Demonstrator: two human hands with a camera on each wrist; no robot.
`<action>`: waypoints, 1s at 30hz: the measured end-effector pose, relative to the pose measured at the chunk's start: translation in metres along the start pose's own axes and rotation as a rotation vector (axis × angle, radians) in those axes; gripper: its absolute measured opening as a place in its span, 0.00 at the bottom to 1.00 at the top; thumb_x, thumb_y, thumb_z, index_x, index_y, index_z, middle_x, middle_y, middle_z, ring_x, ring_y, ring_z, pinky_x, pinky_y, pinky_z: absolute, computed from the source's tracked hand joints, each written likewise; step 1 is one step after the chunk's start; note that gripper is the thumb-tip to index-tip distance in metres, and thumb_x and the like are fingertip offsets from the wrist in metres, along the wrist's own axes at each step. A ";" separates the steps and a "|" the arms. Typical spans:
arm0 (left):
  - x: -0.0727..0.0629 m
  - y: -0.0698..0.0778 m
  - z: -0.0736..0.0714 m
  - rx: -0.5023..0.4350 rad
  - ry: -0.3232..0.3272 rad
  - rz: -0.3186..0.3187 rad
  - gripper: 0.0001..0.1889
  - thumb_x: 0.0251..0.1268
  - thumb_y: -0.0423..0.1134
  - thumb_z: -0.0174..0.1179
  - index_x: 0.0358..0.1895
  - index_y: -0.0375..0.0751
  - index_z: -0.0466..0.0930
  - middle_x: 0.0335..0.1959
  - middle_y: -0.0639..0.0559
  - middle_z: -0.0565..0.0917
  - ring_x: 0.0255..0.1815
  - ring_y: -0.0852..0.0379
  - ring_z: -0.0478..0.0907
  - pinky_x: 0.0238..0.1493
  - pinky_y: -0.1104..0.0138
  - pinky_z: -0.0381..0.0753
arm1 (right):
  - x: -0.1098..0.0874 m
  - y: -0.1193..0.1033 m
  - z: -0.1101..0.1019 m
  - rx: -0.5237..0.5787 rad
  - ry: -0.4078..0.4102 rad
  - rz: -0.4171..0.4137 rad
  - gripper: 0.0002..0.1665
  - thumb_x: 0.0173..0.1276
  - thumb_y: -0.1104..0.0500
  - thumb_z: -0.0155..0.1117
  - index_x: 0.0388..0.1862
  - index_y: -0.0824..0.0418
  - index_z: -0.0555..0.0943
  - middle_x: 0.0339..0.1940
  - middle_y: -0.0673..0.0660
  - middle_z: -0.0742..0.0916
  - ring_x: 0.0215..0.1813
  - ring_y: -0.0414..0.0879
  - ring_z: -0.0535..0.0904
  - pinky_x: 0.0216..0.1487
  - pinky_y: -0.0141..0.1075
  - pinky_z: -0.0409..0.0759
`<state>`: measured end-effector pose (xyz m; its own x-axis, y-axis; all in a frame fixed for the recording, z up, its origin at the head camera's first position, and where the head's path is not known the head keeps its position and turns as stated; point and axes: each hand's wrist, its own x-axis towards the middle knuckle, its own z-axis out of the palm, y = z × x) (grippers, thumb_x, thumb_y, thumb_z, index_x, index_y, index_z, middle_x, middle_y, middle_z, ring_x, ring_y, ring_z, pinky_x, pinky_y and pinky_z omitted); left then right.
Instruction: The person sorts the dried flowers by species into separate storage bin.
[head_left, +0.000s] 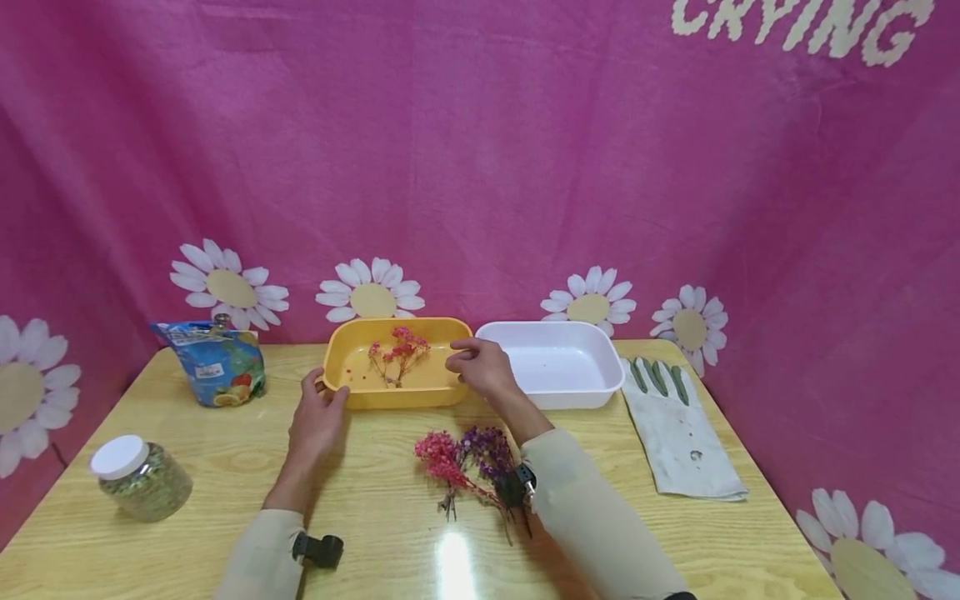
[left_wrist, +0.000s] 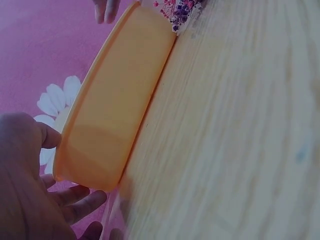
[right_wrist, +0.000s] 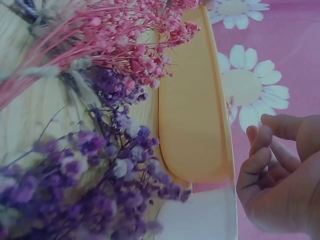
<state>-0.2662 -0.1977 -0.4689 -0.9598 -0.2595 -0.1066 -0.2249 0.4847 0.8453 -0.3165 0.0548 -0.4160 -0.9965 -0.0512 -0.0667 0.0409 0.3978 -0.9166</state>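
Note:
In the head view my left hand [head_left: 315, 425] holds the left end of a yellow plastic tub [head_left: 405, 400], thumb at the front wall and fingers round the corner. The left wrist view shows the fingers [left_wrist: 82, 202] spread along the tub's end. A sprig of small pink dried flowers [head_left: 405, 350] stands inside, with a few red bits on the tub floor. Over the tub's right end hovers my right hand [head_left: 483, 367], fingers loosely bent and nothing visible between them. Below the right wrist lie a pink dried-flower bunch [head_left: 442, 457] and a purple one [head_left: 489, 450].
A white tub [head_left: 551, 398] stands right beside the yellow one. Further right, several green pods or cucumbers [head_left: 660, 379] lie on a pale cloth [head_left: 686, 454]. On the left are a blue pouch [head_left: 221, 367] and a white-lidded jar [head_left: 142, 483]. A pink flowered curtain [head_left: 480, 167] hangs behind the table.

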 end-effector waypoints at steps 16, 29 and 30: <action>0.000 -0.003 -0.002 -0.014 -0.037 0.005 0.38 0.76 0.52 0.43 0.78 0.44 0.35 0.77 0.35 0.54 0.74 0.38 0.59 0.74 0.47 0.55 | -0.037 0.022 -0.018 0.020 -0.047 -0.154 0.13 0.67 0.60 0.62 0.50 0.58 0.82 0.37 0.57 0.87 0.38 0.60 0.82 0.33 0.37 0.79; 0.000 -0.003 0.001 0.004 -0.036 0.037 0.42 0.73 0.54 0.47 0.78 0.44 0.34 0.77 0.36 0.54 0.73 0.38 0.60 0.73 0.46 0.58 | -0.071 0.040 -0.021 0.037 -0.073 -0.165 0.15 0.65 0.60 0.64 0.51 0.62 0.82 0.37 0.56 0.84 0.32 0.42 0.76 0.33 0.34 0.76; 0.000 -0.003 0.001 0.003 -0.035 0.037 0.42 0.73 0.54 0.48 0.78 0.44 0.34 0.77 0.36 0.54 0.73 0.38 0.60 0.72 0.47 0.59 | -0.073 0.041 -0.022 0.030 -0.076 -0.165 0.15 0.65 0.60 0.64 0.50 0.61 0.82 0.37 0.56 0.85 0.32 0.42 0.76 0.33 0.34 0.76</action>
<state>-0.2657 -0.1983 -0.4718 -0.9727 -0.2122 -0.0938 -0.1899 0.4961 0.8472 -0.2434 0.0947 -0.4404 -0.9815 -0.1828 0.0568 -0.1191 0.3508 -0.9288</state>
